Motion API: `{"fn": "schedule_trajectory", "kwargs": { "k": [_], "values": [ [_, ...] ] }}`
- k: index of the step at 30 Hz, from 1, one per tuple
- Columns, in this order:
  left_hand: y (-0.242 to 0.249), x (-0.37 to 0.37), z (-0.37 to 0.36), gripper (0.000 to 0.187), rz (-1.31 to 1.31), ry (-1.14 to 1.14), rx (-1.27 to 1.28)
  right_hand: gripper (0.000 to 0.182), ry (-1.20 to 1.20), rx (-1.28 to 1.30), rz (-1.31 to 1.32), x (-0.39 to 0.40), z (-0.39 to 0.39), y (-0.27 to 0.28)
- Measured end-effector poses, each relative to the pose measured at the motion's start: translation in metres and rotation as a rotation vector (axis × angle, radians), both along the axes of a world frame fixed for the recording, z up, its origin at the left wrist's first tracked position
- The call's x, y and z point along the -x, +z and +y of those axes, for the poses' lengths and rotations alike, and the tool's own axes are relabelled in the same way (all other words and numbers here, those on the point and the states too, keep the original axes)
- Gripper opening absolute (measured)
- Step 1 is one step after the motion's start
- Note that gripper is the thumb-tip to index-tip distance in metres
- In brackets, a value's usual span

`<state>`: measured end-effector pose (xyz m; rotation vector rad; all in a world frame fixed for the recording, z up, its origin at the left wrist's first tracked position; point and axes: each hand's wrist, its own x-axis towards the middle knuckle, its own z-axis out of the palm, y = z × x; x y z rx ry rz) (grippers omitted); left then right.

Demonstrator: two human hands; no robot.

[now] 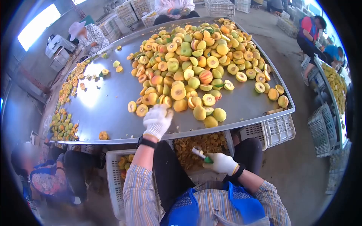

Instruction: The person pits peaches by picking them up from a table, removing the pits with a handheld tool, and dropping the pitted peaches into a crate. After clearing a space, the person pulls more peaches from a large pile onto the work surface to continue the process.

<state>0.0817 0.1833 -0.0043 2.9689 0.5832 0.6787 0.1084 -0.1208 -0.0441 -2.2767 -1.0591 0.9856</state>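
My left hand [158,119], in a white knitted glove, reaches over the near edge of the metal table [113,120]. Its fingers stretch to the front of a heap of halved peaches [178,91] and look apart; no fruit shows in its grasp. Lower down, my right hand [223,164], gloved too, is closed around a green-handled tool [207,159] with a pale, shiny end pointing left. Beneath that tool a crate [229,143] contains brownish peach scraps [190,147]. Several whole peaches [220,114] lie at the heap's near side.
Left of my legs stands a white crate [113,180] with fruit inside. Another white crate [281,130] is under the table's right corner. Co-workers sit at the left and far sides; a second fruit table [333,84] stands right. A lone peach piece [103,135] lies near the front edge.
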Motion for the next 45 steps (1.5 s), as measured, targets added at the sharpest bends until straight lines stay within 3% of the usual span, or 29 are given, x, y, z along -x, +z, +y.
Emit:
{"fn": "schedule_trajectory", "kwargs": {
  "k": [1,2,4,6,10,12,13,15,18,19,21,23,25,31,38,40,45],
  "values": [
    [-0.007,-0.021,-0.004,0.024,0.026,-0.084,0.027,0.046,0.133,0.045,-0.17,0.001,0.0,-0.008],
    [-0.013,-0.038,-0.007,0.029,0.106,-0.147,0.049,0.045,0.122,0.079,-0.215,0.003,0.0,-0.012],
    [-0.013,-0.062,-0.019,0.035,0.181,-0.212,0.077,0.045,0.094,0.055,-0.166,-0.004,-0.001,-0.006],
    [-0.006,-0.071,-0.032,0.046,0.47,-0.065,0.001,0.045,0.046,-0.043,-0.109,-0.003,-0.003,-0.003],
    [-0.024,-0.076,-0.026,0.048,0.463,0.002,0.067,0.046,0.017,-0.062,-0.017,-0.011,-0.001,0.014],
    [-0.02,-0.066,-0.021,0.046,0.483,0.037,0.151,0.043,-0.166,0.001,0.517,-0.013,-0.001,0.024],
    [-0.012,-0.059,-0.022,0.044,0.506,0.065,0.24,0.043,-0.164,-0.006,0.516,-0.01,-0.003,0.011],
    [0.006,-0.039,-0.023,0.038,0.499,0.074,0.225,0.04,0.237,0.105,-0.312,-0.008,-0.004,-0.025],
    [0.009,0.003,-0.011,0.026,-0.015,-0.05,1.567,0.037,-0.004,-0.12,-0.174,0.002,-0.005,0.016],
    [0.008,0.017,-0.019,0.033,-0.306,-0.209,1.856,0.037,-0.142,-0.211,-0.099,0.004,-0.004,0.031],
    [0.013,0.056,-0.062,0.045,-0.638,-0.457,2.217,0.038,-0.145,-0.251,-0.094,0.011,0.0,0.066],
    [0.0,0.074,-0.086,0.052,-0.711,-0.453,2.261,0.039,-0.137,-0.246,-0.138,0.023,0.002,0.081],
    [-0.003,0.081,-0.115,0.051,-0.82,-0.327,2.148,0.04,-0.12,-0.266,-0.178,0.031,0.002,0.083],
    [0.012,0.101,-0.158,0.049,-0.772,-0.374,2.172,0.036,-0.064,-0.374,-0.429,0.044,-0.01,0.067],
    [0.011,0.105,-0.173,0.047,-0.79,-0.359,2.124,0.034,-0.065,-0.4,-0.473,0.046,-0.022,0.071],
    [0.008,0.106,-0.177,0.047,-0.792,-0.346,2.095,0.028,-0.035,-0.267,-0.469,0.046,-0.022,0.071],
    [0.008,0.107,-0.19,0.049,-0.757,-0.181,2.078,0.023,-0.004,-0.31,-0.442,0.039,-0.025,0.041]
  ]
}}
